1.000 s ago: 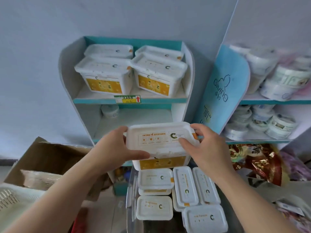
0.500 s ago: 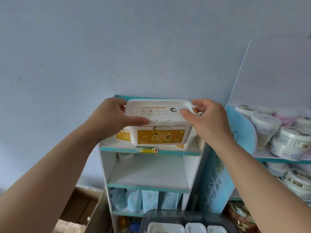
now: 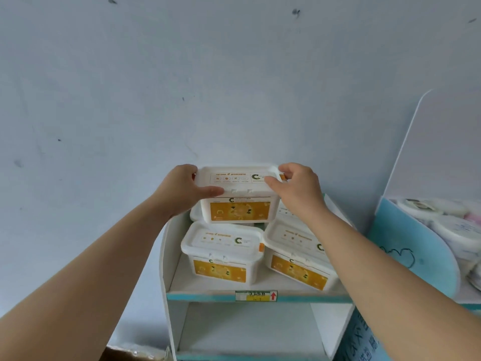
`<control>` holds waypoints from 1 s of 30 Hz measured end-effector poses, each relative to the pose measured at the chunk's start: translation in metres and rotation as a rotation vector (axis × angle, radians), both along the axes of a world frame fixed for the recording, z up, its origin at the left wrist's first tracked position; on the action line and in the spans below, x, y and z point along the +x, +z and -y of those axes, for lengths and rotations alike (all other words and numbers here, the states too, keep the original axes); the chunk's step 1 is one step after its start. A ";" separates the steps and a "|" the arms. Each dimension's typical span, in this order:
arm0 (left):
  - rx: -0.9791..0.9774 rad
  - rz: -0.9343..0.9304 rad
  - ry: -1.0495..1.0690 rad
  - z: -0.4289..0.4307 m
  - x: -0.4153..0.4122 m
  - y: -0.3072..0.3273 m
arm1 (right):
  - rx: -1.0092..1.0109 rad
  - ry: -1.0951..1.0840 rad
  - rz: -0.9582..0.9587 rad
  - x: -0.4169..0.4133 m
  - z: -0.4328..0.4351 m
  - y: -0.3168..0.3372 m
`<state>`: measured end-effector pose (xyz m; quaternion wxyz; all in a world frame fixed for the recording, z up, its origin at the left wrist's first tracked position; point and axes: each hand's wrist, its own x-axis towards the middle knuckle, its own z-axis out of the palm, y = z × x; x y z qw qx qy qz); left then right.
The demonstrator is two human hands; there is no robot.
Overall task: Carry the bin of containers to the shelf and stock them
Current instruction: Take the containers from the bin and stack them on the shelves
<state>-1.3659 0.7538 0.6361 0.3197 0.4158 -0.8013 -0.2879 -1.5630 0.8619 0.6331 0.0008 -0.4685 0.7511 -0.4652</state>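
Container (image 3: 238,194), white with an orange label, is clamped at both lid ends: left hand (image 3: 182,188) and right hand (image 3: 296,188) each curl thumb and fingers round the rim, over the front tubs (image 3: 221,254) on the top shelf (image 3: 203,289). It possibly rests on rear tubs (image 3: 194,214), which are mostly hidden.

Subject: person, head cam, arms only in view. L hand (image 3: 181,191) and R hand (image 3: 299,190) both bare. L forearm (image 3: 104,259) and R forearm (image 3: 380,272) bare from wrist to frame edge, surface smooth, even. Nails too small to assess. Arms look broader twd bottom edge, wide-angle lens. Upper arms, torso, clothing out of frame.
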 end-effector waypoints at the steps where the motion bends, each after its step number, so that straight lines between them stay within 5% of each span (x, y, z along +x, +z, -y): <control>1: 0.002 0.003 -0.001 0.011 -0.002 -0.003 | 0.010 -0.009 0.006 -0.001 0.010 -0.002; 25: 0.061 0.046 -0.017 0.083 -0.020 -0.034 | 0.180 -0.049 -0.085 -0.007 0.100 -0.030; 30: -0.101 0.224 0.129 0.063 -0.023 -0.032 | 0.195 -0.075 -0.221 -0.004 0.086 -0.030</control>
